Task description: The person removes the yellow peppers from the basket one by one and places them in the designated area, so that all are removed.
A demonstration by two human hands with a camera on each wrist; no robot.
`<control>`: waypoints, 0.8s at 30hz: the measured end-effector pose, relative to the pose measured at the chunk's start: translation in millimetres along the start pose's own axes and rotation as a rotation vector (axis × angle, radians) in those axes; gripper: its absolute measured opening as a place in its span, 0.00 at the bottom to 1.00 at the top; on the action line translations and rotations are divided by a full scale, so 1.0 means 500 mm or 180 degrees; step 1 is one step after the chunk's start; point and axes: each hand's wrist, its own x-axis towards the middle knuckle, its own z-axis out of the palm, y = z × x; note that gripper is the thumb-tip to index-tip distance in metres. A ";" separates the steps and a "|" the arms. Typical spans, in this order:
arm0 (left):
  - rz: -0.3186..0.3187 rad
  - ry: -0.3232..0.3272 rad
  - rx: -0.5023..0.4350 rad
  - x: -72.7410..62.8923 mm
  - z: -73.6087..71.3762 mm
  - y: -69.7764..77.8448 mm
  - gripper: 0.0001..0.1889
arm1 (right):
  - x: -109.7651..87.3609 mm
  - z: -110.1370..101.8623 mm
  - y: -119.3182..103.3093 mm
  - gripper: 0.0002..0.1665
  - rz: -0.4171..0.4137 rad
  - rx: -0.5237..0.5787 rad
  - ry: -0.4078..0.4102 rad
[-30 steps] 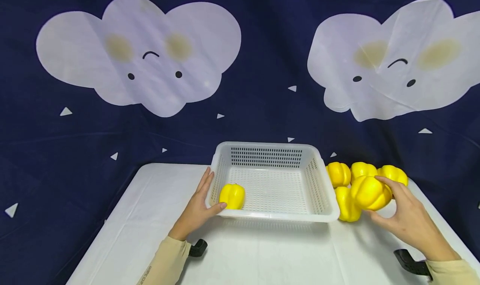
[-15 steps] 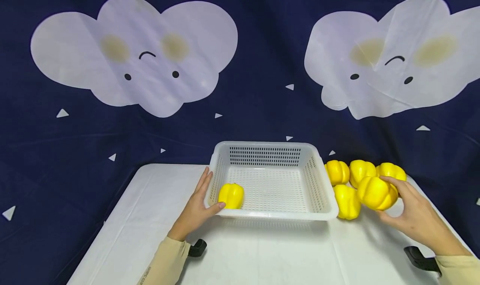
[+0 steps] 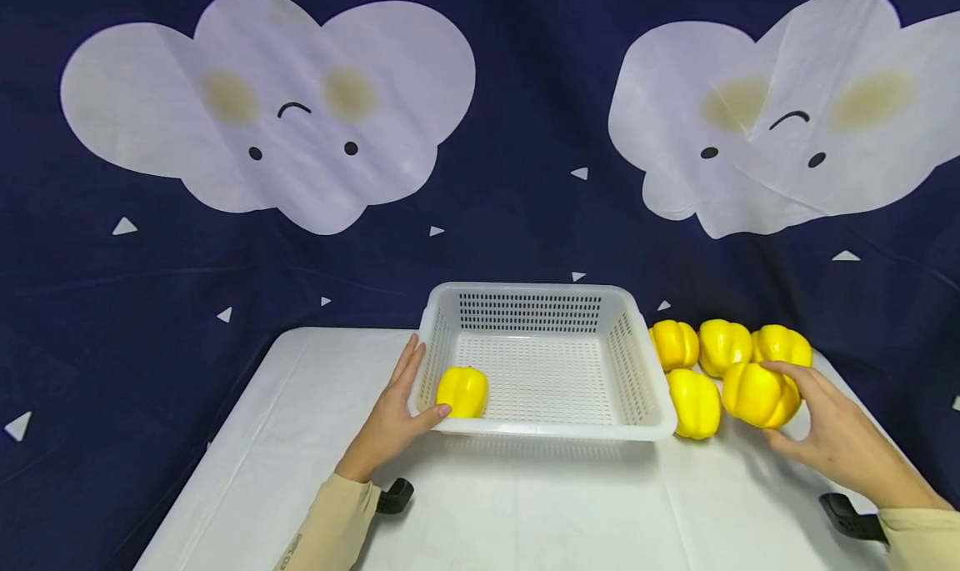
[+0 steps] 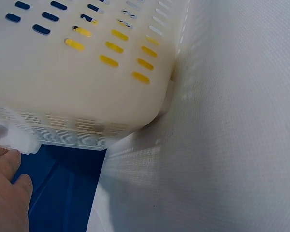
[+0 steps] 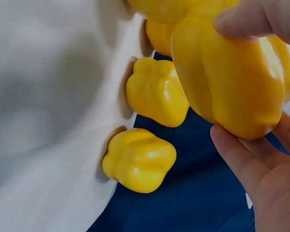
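Note:
A yellow bell pepper point(image 3: 761, 395) is held by my right hand point(image 3: 847, 438), thumb on one side and fingers on the other. The right wrist view shows the same held bell pepper point(image 5: 232, 77) up close. My left hand point(image 3: 387, 425) rests at the near left corner of a white plastic basket point(image 3: 543, 430), fingers straight along its outer side and thumb over the rim. Inside that corner lies one yellow bell pepper point(image 3: 462, 393). In the left wrist view, fingers point(image 4: 12, 164) show beside the basket wall point(image 4: 87, 82), and yellow appears through its slots.
Several more yellow bell peppers stand right of the basket: one in front point(image 3: 694, 404) and a back row, including a middle bell pepper point(image 3: 724, 348). The white-covered table point(image 3: 540, 504) ends at a dark blue cloth with clouds point(image 3: 525, 179).
The right hand has moved right and slightly down with its bell pepper, away from the front bell pepper beside the basket. The left hand and the basket stay in place.

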 end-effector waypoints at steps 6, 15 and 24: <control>0.0011 0.0005 -0.0005 0.001 0.000 0.001 0.52 | -0.001 0.008 0.014 0.59 0.0113 0.0085 -0.0207; -0.0014 -0.0001 -0.0016 0.000 0.001 0.000 0.52 | -0.011 0.024 0.039 0.59 0.0209 0.0282 -0.0506; -0.0042 0.0003 -0.0016 -0.001 0.001 0.002 0.52 | -0.006 0.037 0.048 0.57 0.0307 0.0363 -0.0853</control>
